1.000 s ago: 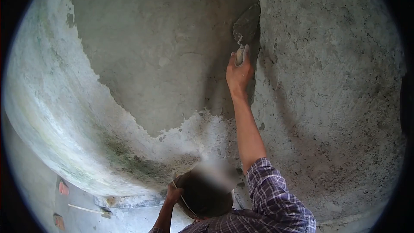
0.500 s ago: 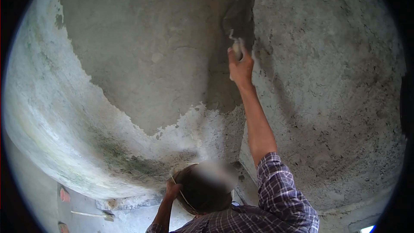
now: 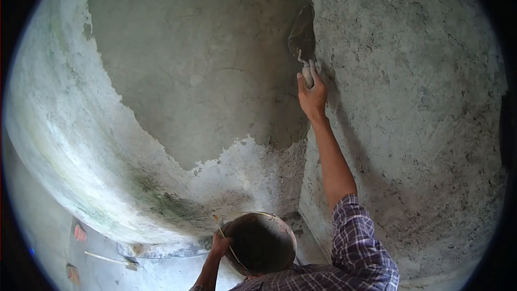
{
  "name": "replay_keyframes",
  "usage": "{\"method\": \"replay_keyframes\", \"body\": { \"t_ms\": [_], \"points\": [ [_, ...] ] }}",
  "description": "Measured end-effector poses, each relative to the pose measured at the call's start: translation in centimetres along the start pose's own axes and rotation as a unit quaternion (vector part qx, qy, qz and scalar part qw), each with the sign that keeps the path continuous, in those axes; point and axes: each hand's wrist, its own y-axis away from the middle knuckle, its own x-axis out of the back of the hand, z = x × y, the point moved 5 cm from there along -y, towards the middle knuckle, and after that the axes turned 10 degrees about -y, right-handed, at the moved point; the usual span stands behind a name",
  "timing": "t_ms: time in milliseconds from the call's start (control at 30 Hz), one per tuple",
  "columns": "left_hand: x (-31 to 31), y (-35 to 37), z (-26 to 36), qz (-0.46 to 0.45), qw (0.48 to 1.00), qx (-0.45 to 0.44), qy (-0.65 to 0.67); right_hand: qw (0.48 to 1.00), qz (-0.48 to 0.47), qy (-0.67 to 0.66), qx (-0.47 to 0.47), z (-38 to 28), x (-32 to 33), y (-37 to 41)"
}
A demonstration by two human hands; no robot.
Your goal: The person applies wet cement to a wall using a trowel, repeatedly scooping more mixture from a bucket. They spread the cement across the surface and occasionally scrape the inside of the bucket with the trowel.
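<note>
My right hand (image 3: 313, 94) grips the handle of a trowel (image 3: 302, 33), its blade laid against the wall by the inner corner. Around the blade lies a broad patch of darker, wet-looking plaster (image 3: 188, 70) with a ragged lower edge. Low in front of my body, my left hand (image 3: 219, 243) is closed on the rim and wire handle of a bucket (image 3: 284, 233). The inside of the bucket is dark, and its contents are hard to make out.
A rough grey wall (image 3: 409, 102) meets the plastered wall on the right. Pale bare wall (image 3: 70, 145) curves along the left and below the patch. On the floor at lower left lie two reddish blocks (image 3: 79, 233) and a long-handled tool (image 3: 110, 258).
The trowel and my right hand have shifted slightly down and right along the corner. The bucket's opening now shows more fully, where a pale blur covered part of it before.
</note>
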Motion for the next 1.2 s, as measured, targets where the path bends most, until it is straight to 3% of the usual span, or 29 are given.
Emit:
{"method": "replay_keyframes", "body": {
  "t_ms": [67, 200, 267, 400, 467, 500, 567, 600, 700, 800, 1033, 1133, 1200],
  "points": [
    [-0.1, 1.6, 0.6, 0.011, 1.000, -0.005, 0.013, 0.997, -0.010, -0.052, -0.060, 0.6, -0.9, -0.2],
    [0.1, 2.8, -0.6, 0.043, 0.999, 0.026, -0.005, 0.993, 0.025, -0.081, -0.077, -1.1, -2.3, -0.5],
    [0.3, 3.8, -2.4, 0.037, 0.998, 0.059, -0.002, 0.994, 0.049, -0.035, -0.092, -2.2, -2.8, -0.5],
    [0.0, 3.9, -2.0, 0.020, 0.999, 0.039, -0.022, 0.991, 0.013, -0.094, -0.089, -1.2, -3.3, 1.0],
    [-0.6, 3.6, -2.3, 0.011, 0.997, 0.062, 0.039, 0.989, -0.134, -0.057, 0.026, -1.7, -4.1, 4.3],
    [-0.9, 4.2, -1.6, 0.008, 0.998, 0.061, 0.034, 0.990, -0.129, -0.054, 0.024, -2.1, -2.9, 5.5],
    [-0.9, 4.4, 0.7, 0.069, 0.995, 0.055, 0.042, 0.972, -0.223, 0.067, 0.033, -3.1, -2.5, 6.5],
    [-0.7, 3.9, -0.2, 0.071, 0.995, 0.051, 0.041, 0.973, -0.220, 0.065, 0.036, -2.7, -2.5, 6.2],
    [-0.7, 2.8, -3.0, 0.057, 0.998, 0.010, 0.003, 0.996, -0.036, -0.077, 0.014, -0.1, -1.1, 4.0],
    [-0.5, 3.6, -2.2, 0.063, 0.996, 0.059, 0.028, 0.997, 0.032, -0.048, 0.043, 0.4, 0.4, 0.8],
    [-0.3, 4.3, -0.6, 0.051, 0.997, 0.024, 0.054, 0.999, 0.008, -0.038, -0.005, 1.3, -0.4, -0.6],
    [0.1, 4.6, -0.2, 0.049, 0.997, 0.025, 0.054, 0.998, 0.012, -0.054, 0.024, 1.5, -0.8, 0.3],
    [-0.1, 4.3, 0.7, 0.050, 0.997, 0.013, 0.049, 0.998, -0.046, -0.022, 0.048, 2.1, -2.0, 3.0]
  ]
}}
